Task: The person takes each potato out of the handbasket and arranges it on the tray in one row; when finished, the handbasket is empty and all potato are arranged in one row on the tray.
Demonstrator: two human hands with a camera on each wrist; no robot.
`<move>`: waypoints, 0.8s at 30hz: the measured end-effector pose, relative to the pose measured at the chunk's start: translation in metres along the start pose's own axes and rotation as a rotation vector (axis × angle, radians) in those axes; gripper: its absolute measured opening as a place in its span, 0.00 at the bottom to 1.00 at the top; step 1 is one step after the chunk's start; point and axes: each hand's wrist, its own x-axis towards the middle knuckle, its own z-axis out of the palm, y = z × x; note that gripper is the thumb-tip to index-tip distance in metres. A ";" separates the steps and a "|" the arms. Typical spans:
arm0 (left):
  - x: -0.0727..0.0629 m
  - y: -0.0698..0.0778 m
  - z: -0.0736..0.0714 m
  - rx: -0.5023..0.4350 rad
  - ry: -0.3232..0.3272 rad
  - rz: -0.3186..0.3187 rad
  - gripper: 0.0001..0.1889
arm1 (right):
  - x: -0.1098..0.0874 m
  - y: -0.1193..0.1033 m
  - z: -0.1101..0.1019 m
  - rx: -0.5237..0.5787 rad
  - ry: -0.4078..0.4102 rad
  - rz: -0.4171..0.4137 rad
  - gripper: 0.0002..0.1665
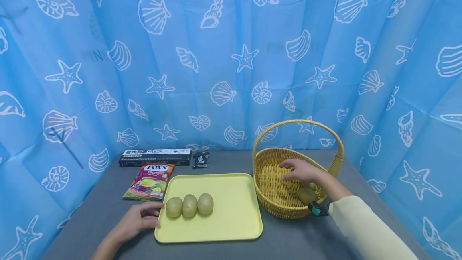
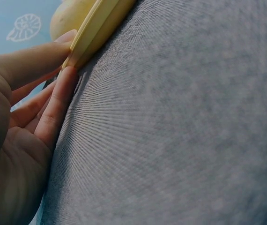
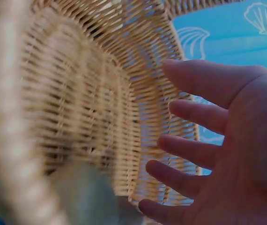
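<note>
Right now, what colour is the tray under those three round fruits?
The tray is pale yellow; it shows best in the head view.

Curtain (image 1: 231, 63) blue, white shell and starfish print. Table (image 1: 288, 242) grey, fine-lined. Tray (image 1: 231, 208) pale yellow. Round fruits (image 1: 189, 206) dull brownish green. Basket (image 1: 276, 181) golden yellow, woven. Candy bag (image 1: 149, 181) red, purple, green, fruit print. Pasta box (image 1: 155, 158) black and white. Small packet (image 1: 201, 159) black, white print. Sleeve (image 1: 368, 226) cream. Wrist device (image 1: 323, 208) black, green patch.
</note>
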 end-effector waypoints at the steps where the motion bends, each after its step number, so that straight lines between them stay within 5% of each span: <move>1: 0.000 0.000 0.000 -0.003 0.000 -0.004 0.30 | -0.002 0.001 0.000 -0.007 -0.017 0.017 0.31; 14: -0.002 0.001 0.000 -0.062 -0.018 -0.006 0.30 | -0.013 0.026 -0.002 -0.173 -0.080 0.109 0.28; 24: -0.001 0.001 0.002 -0.071 -0.012 -0.005 0.30 | -0.013 0.045 0.004 -0.126 -0.037 0.128 0.18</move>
